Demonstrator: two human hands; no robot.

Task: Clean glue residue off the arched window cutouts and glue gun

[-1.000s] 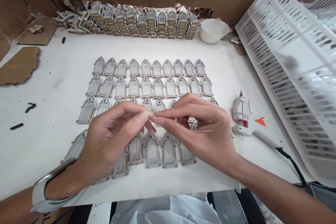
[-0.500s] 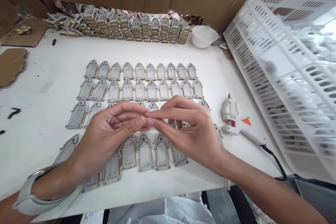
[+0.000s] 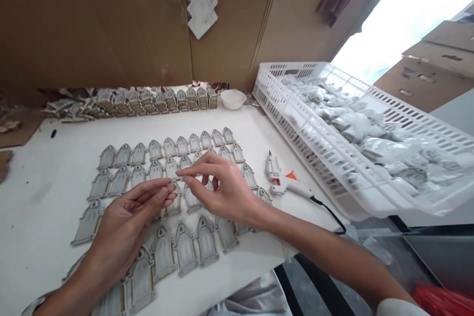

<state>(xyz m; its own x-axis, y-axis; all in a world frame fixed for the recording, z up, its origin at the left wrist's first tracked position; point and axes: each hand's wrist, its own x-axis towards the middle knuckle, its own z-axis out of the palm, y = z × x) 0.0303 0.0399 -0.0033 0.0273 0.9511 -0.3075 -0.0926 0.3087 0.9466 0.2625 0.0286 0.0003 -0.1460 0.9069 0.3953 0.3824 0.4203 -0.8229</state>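
Note:
Both hands hover above rows of grey arch-shaped window pieces (image 3: pixel 148 177) laid flat on a white table (image 3: pixel 48 192). My left hand (image 3: pixel 129 217) has its fingers held together, the tips pinched near my right hand's fingertips. My right hand (image 3: pixel 218 187) pinches thumb and forefinger just above the left fingertips, the other fingers spread. Whatever sits between the fingertips is too small to make out.
A white glue gun (image 3: pixel 281 182) with a black cord lies right of the rows. Stacks of arch pieces (image 3: pixel 155 101) and a white bowl (image 3: pixel 232 99) stand at the back. A white slatted crate (image 3: pixel 348 138) of wrapped items fills the right. Cardboard walls (image 3: pixel 111 24) rise behind.
The view has swung up and to the right, showing more of the crate and wall. My hands have drawn slightly apart, the right fingertips now just above the left.

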